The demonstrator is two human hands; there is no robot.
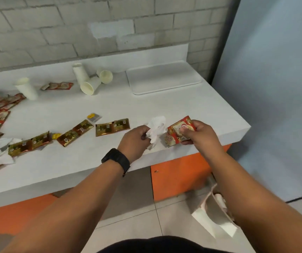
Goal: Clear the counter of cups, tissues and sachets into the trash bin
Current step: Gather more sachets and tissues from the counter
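The bin (215, 214) on the floor holds white paper, its rim half hidden by the right forearm. At the counter (192, 106) edge, the left hand (134, 141) grips a tissue (156, 128); the right hand (198, 133) pinches red sachets (178, 131). Cups (91, 79) stand and lie near the wall beside a bare tray (163, 77).

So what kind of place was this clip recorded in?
Probably an office pantry or break-room drinks counter: paper cups and drink-mix sachets litter a white counter along a painted brick wall, beside a white serving tray.
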